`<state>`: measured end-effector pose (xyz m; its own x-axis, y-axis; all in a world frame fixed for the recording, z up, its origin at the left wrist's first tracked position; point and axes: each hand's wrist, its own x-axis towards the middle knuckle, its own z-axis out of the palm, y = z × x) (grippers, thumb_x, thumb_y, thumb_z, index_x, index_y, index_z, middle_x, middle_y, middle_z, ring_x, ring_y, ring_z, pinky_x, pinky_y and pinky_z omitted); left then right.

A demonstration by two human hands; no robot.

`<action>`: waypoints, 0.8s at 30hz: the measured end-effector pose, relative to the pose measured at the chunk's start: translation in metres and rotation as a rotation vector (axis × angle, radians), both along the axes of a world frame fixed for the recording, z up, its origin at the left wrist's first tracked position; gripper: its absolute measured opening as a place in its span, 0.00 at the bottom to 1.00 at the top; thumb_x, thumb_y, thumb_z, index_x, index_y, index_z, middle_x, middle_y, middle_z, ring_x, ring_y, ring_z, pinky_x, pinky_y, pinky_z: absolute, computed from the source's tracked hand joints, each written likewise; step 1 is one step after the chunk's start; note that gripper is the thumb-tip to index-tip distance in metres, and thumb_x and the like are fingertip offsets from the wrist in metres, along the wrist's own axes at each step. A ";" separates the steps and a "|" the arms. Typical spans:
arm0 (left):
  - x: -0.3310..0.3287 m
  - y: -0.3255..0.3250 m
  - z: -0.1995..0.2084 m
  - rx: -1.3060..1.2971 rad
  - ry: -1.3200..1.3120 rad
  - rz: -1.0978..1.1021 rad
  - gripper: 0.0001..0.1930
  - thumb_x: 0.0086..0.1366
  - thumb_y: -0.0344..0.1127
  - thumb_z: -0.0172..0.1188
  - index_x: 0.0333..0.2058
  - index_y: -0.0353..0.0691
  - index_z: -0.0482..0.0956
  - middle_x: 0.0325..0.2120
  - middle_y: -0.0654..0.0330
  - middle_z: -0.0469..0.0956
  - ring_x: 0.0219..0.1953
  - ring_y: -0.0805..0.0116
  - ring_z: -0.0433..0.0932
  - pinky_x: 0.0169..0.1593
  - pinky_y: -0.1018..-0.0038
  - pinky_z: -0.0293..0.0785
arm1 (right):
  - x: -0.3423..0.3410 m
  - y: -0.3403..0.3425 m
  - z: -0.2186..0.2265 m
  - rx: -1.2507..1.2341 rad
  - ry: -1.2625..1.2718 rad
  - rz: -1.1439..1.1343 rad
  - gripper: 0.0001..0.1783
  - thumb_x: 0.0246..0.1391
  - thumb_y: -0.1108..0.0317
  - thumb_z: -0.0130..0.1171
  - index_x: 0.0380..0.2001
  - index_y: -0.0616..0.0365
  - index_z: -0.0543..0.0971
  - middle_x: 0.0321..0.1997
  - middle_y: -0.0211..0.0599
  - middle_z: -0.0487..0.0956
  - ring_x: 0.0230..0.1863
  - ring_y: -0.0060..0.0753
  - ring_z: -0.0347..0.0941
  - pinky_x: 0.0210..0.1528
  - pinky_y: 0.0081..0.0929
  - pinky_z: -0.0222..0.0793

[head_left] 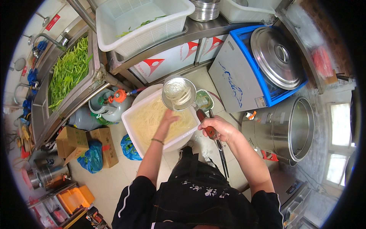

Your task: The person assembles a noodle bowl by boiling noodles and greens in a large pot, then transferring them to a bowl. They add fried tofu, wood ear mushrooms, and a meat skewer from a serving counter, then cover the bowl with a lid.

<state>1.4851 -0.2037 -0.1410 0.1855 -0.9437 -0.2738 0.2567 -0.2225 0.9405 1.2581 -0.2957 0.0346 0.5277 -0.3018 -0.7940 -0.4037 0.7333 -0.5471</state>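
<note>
In the head view, a metal ladle (167, 100) is held over the far right part of a white tub (134, 134), its reddish handle (201, 116) gripped by the closed right hand (219, 128). A pale clump of noodles (182, 95) is carried in the ladle. More noodles are spread inside the tub, over which the left hand (166, 121) is held loosely open, near the ladle's underside. Long dark sticks (223, 160) are seen beneath the right hand; whether they are gripped cannot be told.

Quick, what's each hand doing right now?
Left hand: open, no object visible in it.
Right hand: closed, holding the metal scoop and, apparently, dark sticks.
</note>
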 end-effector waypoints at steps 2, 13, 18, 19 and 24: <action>-0.031 -0.007 -0.003 0.084 0.168 -0.028 0.29 0.62 0.43 0.59 0.59 0.38 0.66 0.58 0.58 0.66 0.63 0.66 0.60 0.64 0.68 0.55 | 0.005 -0.002 0.001 -0.011 -0.012 0.001 0.15 0.46 0.60 0.57 0.30 0.61 0.80 0.18 0.35 0.76 0.14 0.21 0.64 0.12 0.20 0.51; 0.065 0.042 0.152 0.169 -0.258 -0.031 0.13 0.71 0.38 0.49 0.37 0.34 0.77 0.38 0.58 0.81 0.38 0.74 0.77 0.45 0.75 0.74 | -0.016 -0.022 -0.040 0.001 0.105 -0.042 0.10 0.43 0.63 0.58 0.24 0.59 0.78 0.17 0.33 0.75 0.13 0.19 0.63 0.11 0.19 0.46; 0.065 0.041 0.281 -0.110 -0.401 0.090 0.13 0.71 0.36 0.48 0.32 0.33 0.75 0.39 0.55 0.80 0.37 0.73 0.75 0.46 0.73 0.74 | -0.031 -0.022 -0.052 0.058 0.098 -0.028 0.07 0.43 0.63 0.58 0.21 0.55 0.78 0.16 0.31 0.75 0.13 0.18 0.63 0.12 0.19 0.44; 0.064 0.044 0.292 -0.175 -0.393 0.119 0.13 0.71 0.35 0.48 0.31 0.33 0.74 0.39 0.54 0.80 0.37 0.72 0.76 0.46 0.73 0.74 | -0.033 -0.021 -0.052 0.060 0.097 -0.030 0.07 0.43 0.63 0.58 0.21 0.55 0.78 0.16 0.31 0.75 0.13 0.18 0.63 0.12 0.19 0.44; 0.060 0.052 0.338 -0.461 -0.446 0.241 0.14 0.73 0.37 0.44 0.32 0.33 0.72 0.39 0.47 0.78 0.43 0.61 0.77 0.50 0.66 0.73 | -0.043 -0.019 -0.051 0.053 0.090 -0.034 0.08 0.43 0.62 0.58 0.22 0.54 0.79 0.16 0.30 0.75 0.13 0.19 0.64 0.13 0.21 0.47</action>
